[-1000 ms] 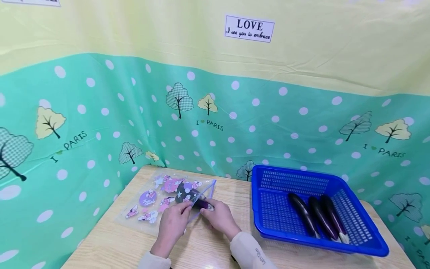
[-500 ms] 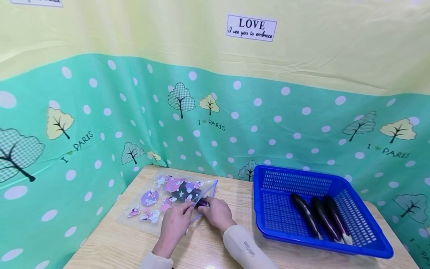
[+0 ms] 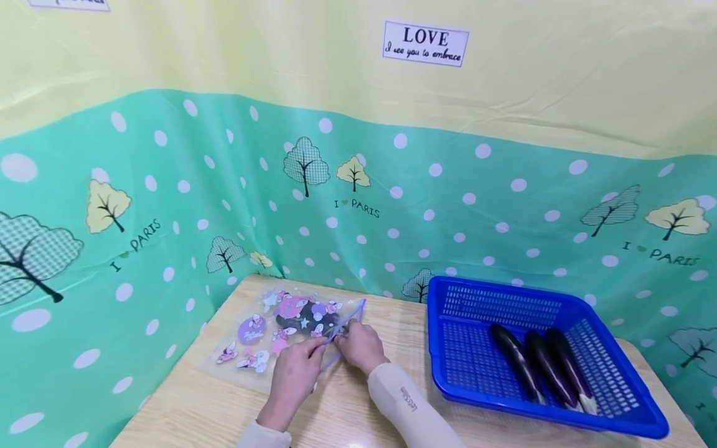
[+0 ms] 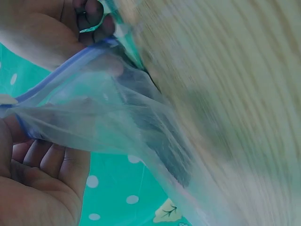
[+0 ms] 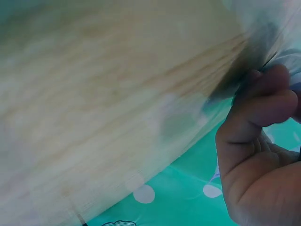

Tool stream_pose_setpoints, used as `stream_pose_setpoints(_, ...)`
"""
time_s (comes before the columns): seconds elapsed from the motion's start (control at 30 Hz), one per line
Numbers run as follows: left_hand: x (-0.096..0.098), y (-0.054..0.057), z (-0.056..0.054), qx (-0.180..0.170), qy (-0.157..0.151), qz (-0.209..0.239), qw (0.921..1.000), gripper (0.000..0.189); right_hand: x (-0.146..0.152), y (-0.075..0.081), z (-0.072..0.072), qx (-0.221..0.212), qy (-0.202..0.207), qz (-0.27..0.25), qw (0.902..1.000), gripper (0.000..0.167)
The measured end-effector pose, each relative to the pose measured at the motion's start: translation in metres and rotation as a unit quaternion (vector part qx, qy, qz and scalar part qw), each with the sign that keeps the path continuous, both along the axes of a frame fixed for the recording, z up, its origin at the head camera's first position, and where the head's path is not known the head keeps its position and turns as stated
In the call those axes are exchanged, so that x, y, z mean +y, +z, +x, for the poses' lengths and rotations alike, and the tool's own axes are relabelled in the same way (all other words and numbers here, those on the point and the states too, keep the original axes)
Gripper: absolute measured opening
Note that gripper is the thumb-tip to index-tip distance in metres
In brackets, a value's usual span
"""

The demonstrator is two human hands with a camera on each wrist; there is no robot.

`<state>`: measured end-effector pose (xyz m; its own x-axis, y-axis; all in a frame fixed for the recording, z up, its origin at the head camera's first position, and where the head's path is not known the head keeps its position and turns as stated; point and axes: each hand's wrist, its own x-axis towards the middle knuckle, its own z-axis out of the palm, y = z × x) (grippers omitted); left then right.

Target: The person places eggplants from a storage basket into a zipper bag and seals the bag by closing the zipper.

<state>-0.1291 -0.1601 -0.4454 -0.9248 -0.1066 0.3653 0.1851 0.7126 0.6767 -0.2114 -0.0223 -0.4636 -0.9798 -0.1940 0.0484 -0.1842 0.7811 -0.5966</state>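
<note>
1. Left hand (image 3: 295, 373): nearest, thumb and fingers pinched on the near part of the bag's mouth, by the purple zip strip (image 4: 66, 64). Clamped on plastic, not on the eggplant.
2. Right hand (image 3: 361, 348): slightly farther out, fingers curled at the same mouth. Couldn't tell if they gripped the film, the eggplant's end or neither; the tips were partly hidden. Fingertips of the two hands were close together, wrists well apart.
3. Printed clear bag (image 3: 251, 330): flat-ish on the bench (image 3: 185, 410), body running off to the left, mouth to the right, lifted and parted around the fingers.
4. Bagged eggplant (image 3: 310, 314): inside the bag, dark under the film. Long axis ran mostly sideways, from the mouth leftward and a touch away from the person. Near end sat just beside the right fingertips, so the right hand was nearer; from the left hand it lay ahead, across the strip.
5. Key relation, my read: eggplant axis roughly in line with the right hand, crossing the mouth line rather than running along it. Clearance between end and strip was unreadable.
6. Blue basket (image 3: 434, 336): well off to the right, three loose eggplants (image 3: 551, 370) in it, side by side.
7. Dotted green curtain (image 3: 482, 218): behind everything.
</note>
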Motion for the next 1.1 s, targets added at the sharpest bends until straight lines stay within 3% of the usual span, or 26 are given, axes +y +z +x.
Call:
stream_pose_setpoints(0.2,0.002,0.001,0.001,0.005,-0.008,0.006,0.9999,0.018,0.001,-0.001,-0.005,0.046,-0.006,0.047,0.9978,0.025)
stream_pose_setpoints(0.33,0.005,0.003,0.002,-0.007,-0.013,0.02,0.9997,0.018,0.004,-0.003,-0.01,0.074,-0.032,0.076,0.9939,0.025)
stream_pose_setpoints(0.47,0.006,0.003,0.001,0.003,-0.012,0.011,0.9999,0.017,0.008,-0.004,-0.014,0.089,-0.058,0.093,0.9899,0.027)
stream_pose_setpoints(0.67,0.008,0.003,-0.001,0.007,-0.025,0.011,0.9996,0.017,0.007,-0.006,-0.017,0.08,-0.064,0.091,0.9907,0.028)
stream_pose_setpoints(0.9,0.006,0.0,-0.001,-0.008,-0.025,-0.003,0.9996,0.018,0.005,-0.008,-0.011,0.06,-0.034,0.097,0.9929,0.023)
stream_pose_setpoints(1.1,0.001,-0.004,-0.002,-0.005,-0.024,-0.02,0.9995,0.017,0.001,0.007,0.004,0.041,-0.012,0.112,0.9928,0.022)
